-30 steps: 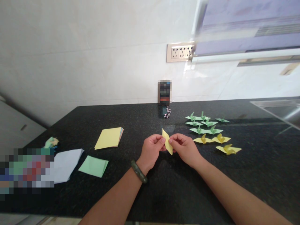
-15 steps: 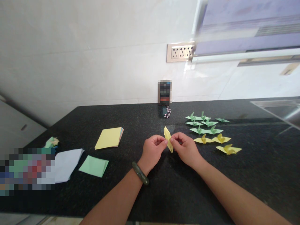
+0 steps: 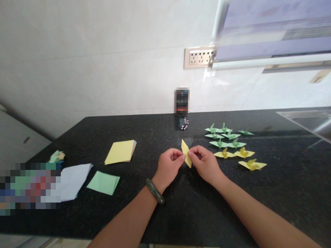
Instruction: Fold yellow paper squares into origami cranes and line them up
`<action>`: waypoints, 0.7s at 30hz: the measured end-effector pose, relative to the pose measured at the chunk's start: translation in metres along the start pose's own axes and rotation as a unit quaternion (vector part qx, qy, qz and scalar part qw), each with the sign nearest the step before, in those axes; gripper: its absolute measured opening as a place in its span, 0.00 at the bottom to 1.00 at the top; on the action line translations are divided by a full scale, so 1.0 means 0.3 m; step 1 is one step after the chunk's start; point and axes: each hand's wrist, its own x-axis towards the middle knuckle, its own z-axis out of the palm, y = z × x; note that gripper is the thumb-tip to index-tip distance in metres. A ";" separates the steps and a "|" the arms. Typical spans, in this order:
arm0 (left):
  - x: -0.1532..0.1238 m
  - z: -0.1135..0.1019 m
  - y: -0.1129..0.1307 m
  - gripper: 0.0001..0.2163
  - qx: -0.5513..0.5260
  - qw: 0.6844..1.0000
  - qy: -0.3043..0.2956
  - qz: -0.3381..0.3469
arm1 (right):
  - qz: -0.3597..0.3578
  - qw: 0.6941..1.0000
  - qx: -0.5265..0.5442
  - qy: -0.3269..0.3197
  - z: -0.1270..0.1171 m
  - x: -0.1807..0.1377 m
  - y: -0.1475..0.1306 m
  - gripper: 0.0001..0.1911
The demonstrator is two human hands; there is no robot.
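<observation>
A narrow folded piece of yellow paper (image 3: 186, 151) stands tilted between my two hands, just above the black counter (image 3: 181, 213). My left hand (image 3: 168, 166) pinches its left edge with thumb and forefinger; a dark green bangle sits on that wrist. My right hand (image 3: 205, 163) pinches the right edge, fingers curled. To the right of my hands lie several finished green paper cranes (image 3: 224, 135) and three yellow paper cranes (image 3: 240, 157).
A stack of yellow and pink paper squares (image 3: 120, 151) lies to the left, with a folded green sheet (image 3: 103, 183) and a white sheet (image 3: 73, 181) nearer the counter's front-left. A crumpled paper (image 3: 56, 156) lies far left. A phone (image 3: 182, 103) leans on the wall; a sink (image 3: 310, 124) is far right.
The yellow paper has shifted slightly up and turned a little between my fingers. Both hands stay almost in place, pinching it closer together.
</observation>
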 end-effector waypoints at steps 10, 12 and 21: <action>0.000 0.004 -0.011 0.07 -0.018 1.000 0.014 0.004 | -0.002 1.000 0.007 -0.008 0.006 -0.002 0.004 0.09; 0.001 0.005 -0.011 0.07 -0.025 1.000 0.017 -0.002 | 0.000 1.000 0.011 -0.012 0.007 -0.003 0.006 0.09; 0.003 0.007 -0.009 0.07 -0.034 0.999 0.025 -0.010 | -0.005 1.000 0.012 -0.012 0.009 -0.004 0.013 0.10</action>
